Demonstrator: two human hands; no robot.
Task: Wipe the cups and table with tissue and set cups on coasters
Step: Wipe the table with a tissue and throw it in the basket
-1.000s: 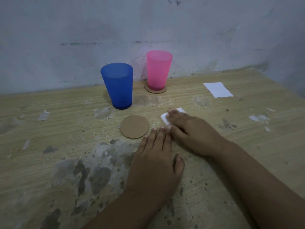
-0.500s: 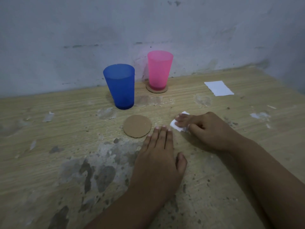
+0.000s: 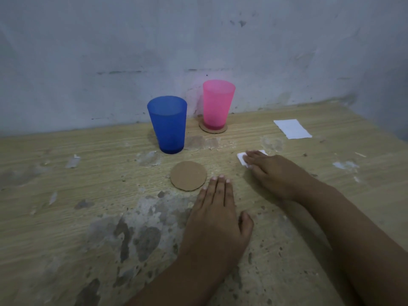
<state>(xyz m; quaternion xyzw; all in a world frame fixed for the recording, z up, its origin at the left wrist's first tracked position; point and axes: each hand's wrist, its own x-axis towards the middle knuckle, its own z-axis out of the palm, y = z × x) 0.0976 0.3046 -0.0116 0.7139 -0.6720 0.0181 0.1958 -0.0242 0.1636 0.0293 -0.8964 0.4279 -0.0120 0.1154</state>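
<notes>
Worn wood-grain counter (image 3: 66,217), laminate flaked grey at 6 o'clock. Left hand (image 3: 217,219) flat, fingers straight, holds nothing. Bare coaster (image 3: 188,175) just beyond its fingertips. Right hand (image 3: 278,173) at 2 o'clock presses tissue (image 3: 241,157) flat; it has slid right and farther out since 0.5 s ago. Blue cup (image 3: 169,125) on bare counter, pink cup (image 3: 217,104) on far coaster (image 3: 223,129), spare tissue (image 3: 292,128) at 1 o'clock, scuffed white wall (image 3: 110,51) behind.

A plain, worn room, likely a modest home. The wooden bench (image 3: 66,217) has peeling, stained veneer and stands against a scuffed, whitewashed wall (image 3: 132,40). Beyond the fingers stand plastic drinking cups, blue (image 3: 167,127) and pink (image 3: 217,104).
</notes>
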